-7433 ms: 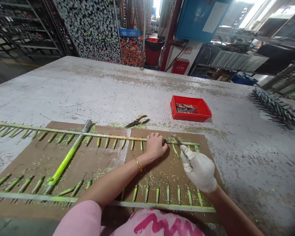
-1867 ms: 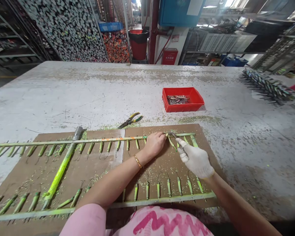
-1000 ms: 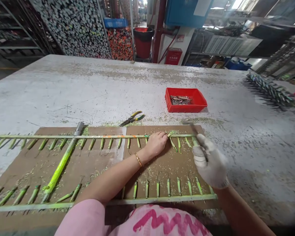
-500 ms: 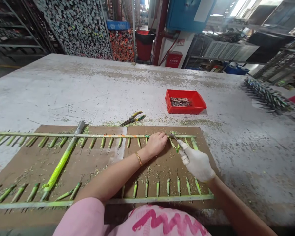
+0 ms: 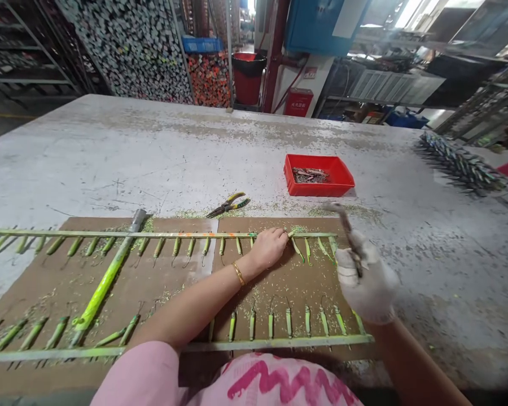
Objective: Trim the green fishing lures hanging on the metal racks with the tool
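My left hand [image 5: 273,248], bare, lies closed at the upper bar [image 5: 232,234] of a paint-coated rack. A small yellow-green coated piece [image 5: 292,233] pokes out at its fingertips. My right hand [image 5: 370,282], in a white glove, grips a small metal hammer [image 5: 345,220], raised above the rack's right end and slightly blurred. Several yellow-green pieces [image 5: 307,251] with thin wire hooks hang along the upper bar. More hooked pieces [image 5: 289,322] stand along the lower bar [image 5: 279,342]. A bright yellow-green crosspiece [image 5: 105,285] joins the two bars on the left.
Brown cardboard [image 5: 186,304] speckled with green chips lies under the rack. Pliers [image 5: 227,205] rest just beyond it. A red bin [image 5: 319,189] with metal bits stands farther back on the white table [image 5: 173,146]. A spiky dark bundle [image 5: 461,163] lies at the right.
My right hand has lifted the hammer away from the upper bar, up and to the right. My left hand has stayed in place at the bar.
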A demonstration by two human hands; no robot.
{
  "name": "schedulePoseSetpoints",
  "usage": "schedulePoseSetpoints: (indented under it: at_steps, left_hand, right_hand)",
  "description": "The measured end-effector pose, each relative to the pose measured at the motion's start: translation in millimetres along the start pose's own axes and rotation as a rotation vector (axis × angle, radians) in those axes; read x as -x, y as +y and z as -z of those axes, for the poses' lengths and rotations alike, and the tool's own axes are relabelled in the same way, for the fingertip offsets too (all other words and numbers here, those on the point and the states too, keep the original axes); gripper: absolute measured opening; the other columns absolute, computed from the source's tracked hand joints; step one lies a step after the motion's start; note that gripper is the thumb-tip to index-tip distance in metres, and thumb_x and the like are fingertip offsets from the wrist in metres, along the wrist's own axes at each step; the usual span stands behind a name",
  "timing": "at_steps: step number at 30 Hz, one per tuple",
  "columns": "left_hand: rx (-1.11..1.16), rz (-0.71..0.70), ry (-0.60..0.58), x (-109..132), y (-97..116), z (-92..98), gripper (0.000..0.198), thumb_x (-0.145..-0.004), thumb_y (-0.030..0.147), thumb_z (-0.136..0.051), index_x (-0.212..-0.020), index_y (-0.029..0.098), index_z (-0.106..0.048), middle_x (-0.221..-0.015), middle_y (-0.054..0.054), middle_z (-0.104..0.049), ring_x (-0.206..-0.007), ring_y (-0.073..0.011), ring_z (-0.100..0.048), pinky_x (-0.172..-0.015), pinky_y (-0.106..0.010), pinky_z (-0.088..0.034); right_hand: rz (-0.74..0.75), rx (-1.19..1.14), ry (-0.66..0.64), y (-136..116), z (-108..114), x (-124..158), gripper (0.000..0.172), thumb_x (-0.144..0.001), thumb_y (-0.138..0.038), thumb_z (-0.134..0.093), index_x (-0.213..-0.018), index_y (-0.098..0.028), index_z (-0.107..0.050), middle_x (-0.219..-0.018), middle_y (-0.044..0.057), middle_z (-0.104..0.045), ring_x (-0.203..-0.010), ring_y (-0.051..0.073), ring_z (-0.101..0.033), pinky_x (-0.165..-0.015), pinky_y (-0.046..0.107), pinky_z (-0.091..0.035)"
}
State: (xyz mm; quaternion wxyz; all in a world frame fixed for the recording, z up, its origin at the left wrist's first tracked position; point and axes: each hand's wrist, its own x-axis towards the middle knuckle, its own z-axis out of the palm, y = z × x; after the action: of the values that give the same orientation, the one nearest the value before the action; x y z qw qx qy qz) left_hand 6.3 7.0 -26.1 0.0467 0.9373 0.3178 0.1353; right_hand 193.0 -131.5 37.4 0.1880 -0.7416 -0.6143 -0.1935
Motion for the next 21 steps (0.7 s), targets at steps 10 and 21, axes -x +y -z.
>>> schedulePoseSetpoints:
  at_steps: [10, 21]
  left_hand:
    - [-0.022, 0.0, -0.019, 0.4, 0.6, 4.1, 0.015, -0.099, 0.017, -0.052, -0.102, 0.014, -0.066, -0.105, -0.012, -0.07, -0.098, -0.0221, -0.066, -0.084, -0.033, -0.052]
    - [-0.029, -0.008, -0.023, -0.6, -0.4, 2.3, 0.015, -0.099, 0.019, -0.052, -0.101, 0.014, -0.066, -0.101, -0.011, -0.07, -0.094, -0.0223, -0.065, -0.081, -0.033, -0.052]
  right_hand:
    - [0.044, 0.033, -0.074, -1.2, -4.3, -1.4, 0.048, -0.1, -0.035, -0.046, -0.144, -0.019, -0.056, -0.086, 0.01, -0.076, -0.073, 0.022, -0.069, -0.067, 0.029, -0.046]
    - [0.094, 0.037, -0.113, -2.4, -6.3, -1.3, 0.046, -0.095, -0.031, -0.05, -0.138, -0.02, -0.062, -0.072, 0.006, -0.071, -0.065, 0.021, -0.063, -0.064, 0.029, -0.042]
